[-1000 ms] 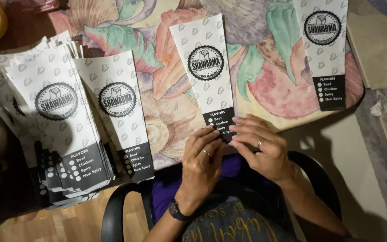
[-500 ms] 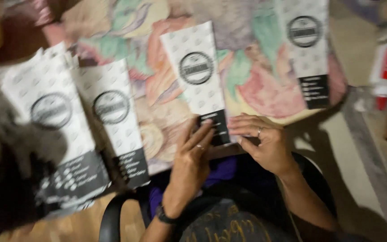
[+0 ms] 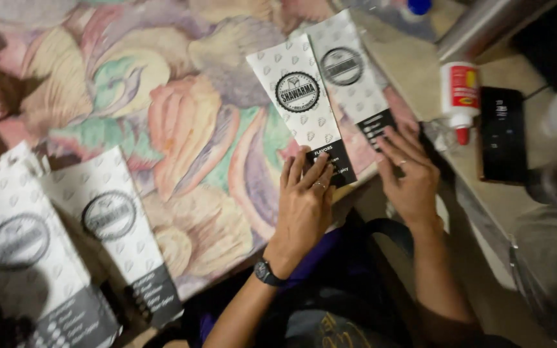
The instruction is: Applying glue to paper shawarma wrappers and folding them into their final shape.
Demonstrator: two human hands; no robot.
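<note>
My left hand [image 3: 304,203] palm down, fingers [image 3: 311,174] stretched forward and slightly spread, flat; ring on one finger; dark watch on left wrist; forearm running down toward lower left, bare. My right hand [image 3: 410,174] also palm down, just beside left one but apart; fingers [image 3: 391,138] fanned and pointing up-left, tips pressed flat; ring on one finger; right forearm bare, angling down to lower right; elbow bent near body. Neither hand curled around anything; both lying open, pressing.

Floral patterned tablecloth [image 3: 182,116], glue bottle [image 3: 459,96], black device [image 3: 501,132], stacked paper sleeves [image 3: 27,251] at left
</note>
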